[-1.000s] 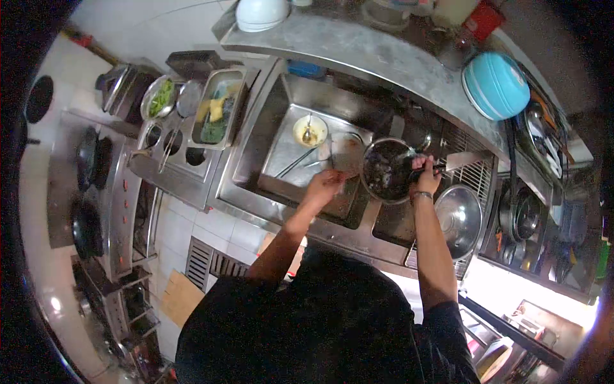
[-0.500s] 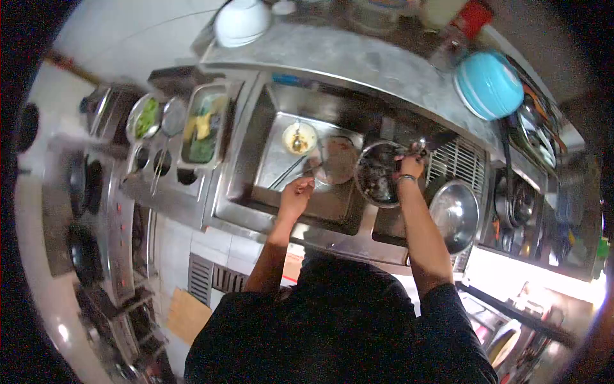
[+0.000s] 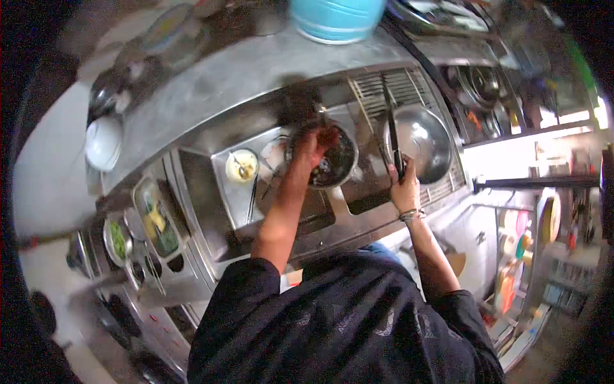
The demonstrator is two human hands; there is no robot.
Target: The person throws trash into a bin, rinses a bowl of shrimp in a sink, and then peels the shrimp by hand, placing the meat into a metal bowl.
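My left hand (image 3: 315,147), blurred, is over the round pan (image 3: 350,159) with a dark inside, by the sink. Its fingers are too smeared to tell whether they are closed. My right hand (image 3: 406,185) is wrapped round the handle of a long, narrow black utensil (image 3: 393,125), perhaps a knife, which points away from me. Behind that utensil a large steel bowl (image 3: 430,144) sits on the metal rack (image 3: 366,96). To the left, a pale bowl (image 3: 234,168) with a spoon and food remains stands in the steel sink (image 3: 236,208), beside a pair of chopsticks (image 3: 252,200).
A tray of yellow and green food (image 3: 160,224) and a bowl of chopped greens (image 3: 117,240) stand at the left. On the ledge behind are a turquoise tub (image 3: 337,19) and a white bowl (image 3: 104,142). A dark bar (image 3: 537,183) juts out at the right.
My right hand has left the pan's rim and now holds the long black utensil farther right. My left hand has moved from the sink to above the pan. The camera view has turned.
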